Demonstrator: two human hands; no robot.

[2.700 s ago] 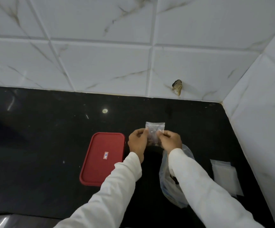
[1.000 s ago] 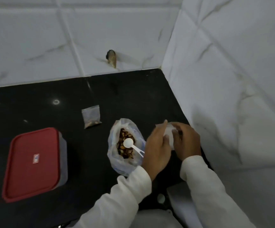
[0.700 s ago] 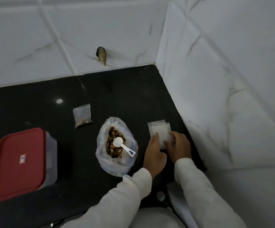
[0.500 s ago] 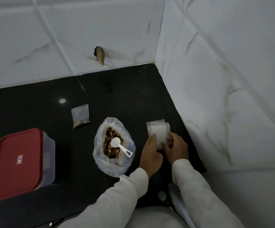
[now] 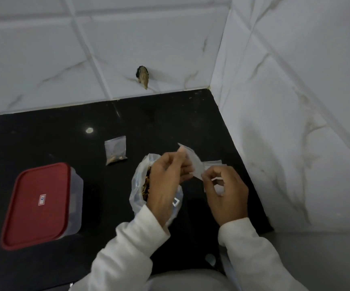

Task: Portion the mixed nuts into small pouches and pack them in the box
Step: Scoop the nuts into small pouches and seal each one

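While left hand [image 5: 165,183] and right hand [image 5: 227,196] pinch one empty pouch [image 5: 193,164], the box label [image 5: 42,200] is unreadable

Setting: home kitchen, corner position. Evidence: polished black stone table [image 5: 170,114] butting against two walls of white marble-veined tiles [image 5: 149,34]; red-lidded plastic food box [image 5: 40,204] and open bag of mixed nuts [image 5: 137,185] standing on it.

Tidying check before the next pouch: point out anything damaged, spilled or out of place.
The back wall tile has a chipped dark hole just above the counter, with something brownish hanging from it. No loose nuts show on the counter. The filled pouch lies flat outside the closed box.
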